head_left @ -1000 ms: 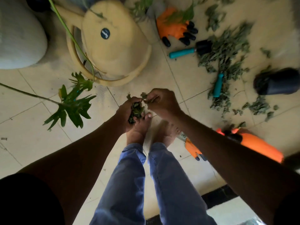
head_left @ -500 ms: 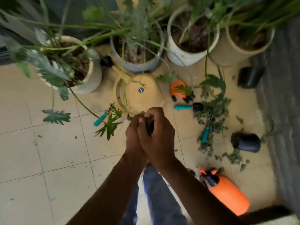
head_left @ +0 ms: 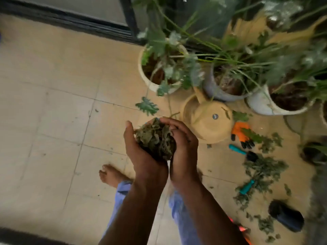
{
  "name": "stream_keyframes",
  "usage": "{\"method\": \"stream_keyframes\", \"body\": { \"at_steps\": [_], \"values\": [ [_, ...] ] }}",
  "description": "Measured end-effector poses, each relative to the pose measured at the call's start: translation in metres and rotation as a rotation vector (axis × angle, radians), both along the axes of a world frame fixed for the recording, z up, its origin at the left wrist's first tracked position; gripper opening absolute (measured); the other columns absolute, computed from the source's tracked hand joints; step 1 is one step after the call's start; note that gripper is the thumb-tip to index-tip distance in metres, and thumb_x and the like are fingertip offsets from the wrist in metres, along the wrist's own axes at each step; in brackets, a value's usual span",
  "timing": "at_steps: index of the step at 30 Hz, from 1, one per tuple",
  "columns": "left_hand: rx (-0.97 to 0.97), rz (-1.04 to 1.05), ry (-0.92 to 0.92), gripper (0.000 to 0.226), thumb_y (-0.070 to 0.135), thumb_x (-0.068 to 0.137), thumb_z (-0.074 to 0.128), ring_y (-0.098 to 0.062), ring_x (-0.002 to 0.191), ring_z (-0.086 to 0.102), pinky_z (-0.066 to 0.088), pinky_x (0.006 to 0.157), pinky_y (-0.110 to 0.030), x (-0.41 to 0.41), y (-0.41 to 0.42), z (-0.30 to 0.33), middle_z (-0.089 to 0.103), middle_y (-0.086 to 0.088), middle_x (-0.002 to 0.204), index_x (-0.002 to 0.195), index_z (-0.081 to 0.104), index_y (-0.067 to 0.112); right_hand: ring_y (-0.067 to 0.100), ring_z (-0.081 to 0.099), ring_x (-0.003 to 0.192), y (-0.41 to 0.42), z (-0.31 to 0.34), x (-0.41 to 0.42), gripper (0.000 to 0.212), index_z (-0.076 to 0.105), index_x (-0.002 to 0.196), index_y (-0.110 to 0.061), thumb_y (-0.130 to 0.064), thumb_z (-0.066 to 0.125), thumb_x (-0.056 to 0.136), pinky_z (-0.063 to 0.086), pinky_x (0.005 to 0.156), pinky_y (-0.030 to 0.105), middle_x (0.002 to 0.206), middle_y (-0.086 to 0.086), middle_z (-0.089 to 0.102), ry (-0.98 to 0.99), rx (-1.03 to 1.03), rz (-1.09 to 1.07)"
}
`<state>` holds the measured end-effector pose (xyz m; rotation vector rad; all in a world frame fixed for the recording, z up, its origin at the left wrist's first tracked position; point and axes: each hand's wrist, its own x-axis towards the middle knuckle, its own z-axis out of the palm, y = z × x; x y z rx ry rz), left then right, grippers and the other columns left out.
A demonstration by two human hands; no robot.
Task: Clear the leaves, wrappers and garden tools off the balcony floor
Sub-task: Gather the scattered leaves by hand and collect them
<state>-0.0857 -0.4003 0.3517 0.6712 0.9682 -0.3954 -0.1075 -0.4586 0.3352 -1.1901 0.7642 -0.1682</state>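
Both hands cup a clump of dry leaves between them — the left hand under and beside it with fingers curved up, the right hand curled over its far side. Right of the fingers lie a yellow watering can, an orange glove, two teal-handled tools and scattered leaves — all on the tiled floor.

hands parted since earlier, now cupping leaf clump, raised

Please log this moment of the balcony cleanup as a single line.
left hand + right hand: cupping leaf clump | floor: leaf litter, teal-handled tools, orange glove still down | stage: carrying
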Motion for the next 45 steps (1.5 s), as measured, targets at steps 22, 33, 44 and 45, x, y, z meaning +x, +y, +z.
{"method": "stream_keyframes", "body": {
  "at_steps": [22, 33, 44, 45],
  "values": [
    [0.176, 0.468, -0.398, 0.049, 0.005, 0.076, 0.055, -0.034, 0.104, 0.067, 0.047, 0.101, -0.052, 0.250, 0.442, 0.026, 0.070, -0.019, 0.108, 0.123, 0.069, 0.008, 0.031, 0.069, 0.106, 0.438, 0.038, 0.288, 0.037, 0.071, 0.116, -0.008, -0.012, 0.047, 0.088, 0.059, 0.080, 0.036, 0.116, 0.018, 0.071, -0.011, 0.630, 0.373],
    [-0.052, 0.674, -0.392, 0.057, 0.016, 0.087, 0.043, -0.039, 0.128, 0.060, 0.039, 0.116, -0.056, 0.421, 0.566, 0.006, 0.059, -0.026, 0.141, 0.142, 0.057, 0.006, 0.029, 0.067, 0.108, 0.565, 0.016, 0.472, 0.045, 0.070, 0.120, -0.001, -0.017, 0.043, 0.088, 0.048, 0.107, 0.048, 0.116, 0.016, 0.072, 0.060, 0.740, 0.389],
    [-0.129, 0.745, -0.405, 0.065, 0.055, 0.096, 0.055, -0.040, 0.122, 0.065, 0.044, 0.112, -0.060, 0.633, 0.721, -0.020, 0.067, -0.021, 0.133, 0.139, 0.059, 0.007, 0.033, 0.063, 0.109, 0.716, -0.004, 0.691, 0.050, 0.064, 0.123, -0.005, -0.023, 0.057, 0.077, 0.043, 0.113, 0.047, 0.108, 0.012, 0.069, 0.078, 0.921, 0.389],
    [-0.151, 0.750, -0.398, 0.067, 0.055, 0.094, 0.057, -0.040, 0.124, 0.064, 0.042, 0.112, -0.060, 0.653, 0.735, -0.026, 0.065, -0.022, 0.136, 0.140, 0.059, 0.006, 0.034, 0.061, 0.112, 0.729, -0.012, 0.711, 0.050, 0.064, 0.121, -0.006, -0.024, 0.060, 0.075, 0.040, 0.116, 0.049, 0.108, 0.012, 0.069, 0.064, 0.937, 0.377]
  ]
}}
